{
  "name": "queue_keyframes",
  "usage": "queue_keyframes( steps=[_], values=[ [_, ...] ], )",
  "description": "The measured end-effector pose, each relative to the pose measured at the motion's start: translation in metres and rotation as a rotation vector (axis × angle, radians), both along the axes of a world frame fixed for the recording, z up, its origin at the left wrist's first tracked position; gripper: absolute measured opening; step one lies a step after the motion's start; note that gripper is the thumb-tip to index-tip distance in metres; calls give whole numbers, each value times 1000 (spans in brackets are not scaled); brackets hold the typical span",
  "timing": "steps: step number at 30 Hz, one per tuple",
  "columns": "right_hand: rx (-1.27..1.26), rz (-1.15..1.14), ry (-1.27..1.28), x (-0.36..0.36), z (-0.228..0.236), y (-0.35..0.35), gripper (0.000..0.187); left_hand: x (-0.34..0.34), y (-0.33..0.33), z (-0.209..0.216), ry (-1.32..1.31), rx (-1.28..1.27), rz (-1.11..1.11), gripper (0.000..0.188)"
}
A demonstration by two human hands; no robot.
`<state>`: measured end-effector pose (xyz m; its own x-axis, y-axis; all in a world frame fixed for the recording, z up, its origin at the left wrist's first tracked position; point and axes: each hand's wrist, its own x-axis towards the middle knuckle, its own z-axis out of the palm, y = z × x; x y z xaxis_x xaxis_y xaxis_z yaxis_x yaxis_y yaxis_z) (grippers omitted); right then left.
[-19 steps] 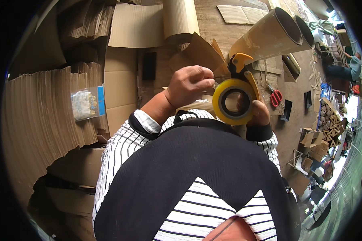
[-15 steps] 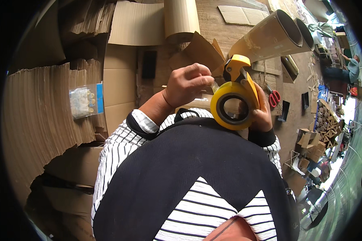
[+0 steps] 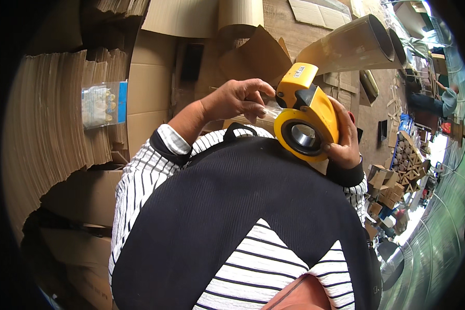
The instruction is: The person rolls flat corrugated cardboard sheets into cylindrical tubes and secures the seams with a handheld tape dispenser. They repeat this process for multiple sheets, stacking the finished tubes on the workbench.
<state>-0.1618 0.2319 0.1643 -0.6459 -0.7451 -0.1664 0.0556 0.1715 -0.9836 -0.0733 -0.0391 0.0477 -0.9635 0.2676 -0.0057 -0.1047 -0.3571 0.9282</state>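
Note:
My right hand is wrapped round a yellow tape dispenser, held in front of my chest. On the dispenser sits a roll of tape with a yellow rim and a dark hub. To its left, my left hand has thumb and fingers closed on a short loose end of clear tape, which runs to the roll. Behind the left hand lies a bent piece of brown cardboard on the wooden table.
Stacked cardboard sheets rise on the left, with a clear bag against them. Two wide cardboard tubes lie at the back right, a corrugated roll at the back. A dark flat object lies left. Another person is far right.
My right hand has turned the dispenser, so its yellow side and head face me more. The left fingers have shifted slightly left and lower, still at the tape end. The scissors are now mostly hidden.

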Motion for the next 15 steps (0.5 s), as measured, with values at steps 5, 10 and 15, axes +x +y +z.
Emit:
queue_keyframes(
  steps=[5, 10, 15],
  values=[
    [38, 24, 27, 5, 6, -2, 93, 6, -14, -12, -107, 136, -38, 34],
    [58, 15, 51, 6, 7, 1, 94, 14, 21, -21, -552, 217, -165, 52],
    [55, 7, 56, 8, 6, 3, 95, 9, 31, -18, -643, 426, -308, 50]
  ],
)
